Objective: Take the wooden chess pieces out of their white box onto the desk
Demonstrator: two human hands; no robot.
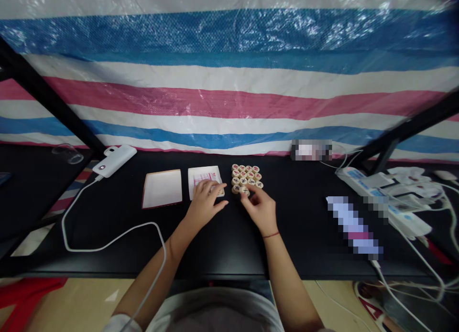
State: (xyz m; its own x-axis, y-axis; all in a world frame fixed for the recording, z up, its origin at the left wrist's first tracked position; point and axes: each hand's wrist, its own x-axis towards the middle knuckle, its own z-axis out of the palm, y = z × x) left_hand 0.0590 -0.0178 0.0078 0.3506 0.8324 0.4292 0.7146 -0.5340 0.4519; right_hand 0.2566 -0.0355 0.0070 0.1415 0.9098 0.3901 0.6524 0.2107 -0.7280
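Observation:
Round Chinese chess pieces stand in stacked rows on the black table, some with red characters and some with dark ones. At the front row, the thumb and forefinger of my right hand are closed on a Chinese chess piece. My left hand reaches over the white box, with its thumb held apart from the fingers. Under those fingers a few pieces show at the box's right corner; the rest of that spot is hidden. A printed paper with pink lines lies in the box.
Left of the box lies a shallow white lid. A white power bank with a long cable sits at the back left; the cable crosses my left forearm. On the right are a blurred phone, a power strip and tangled cords.

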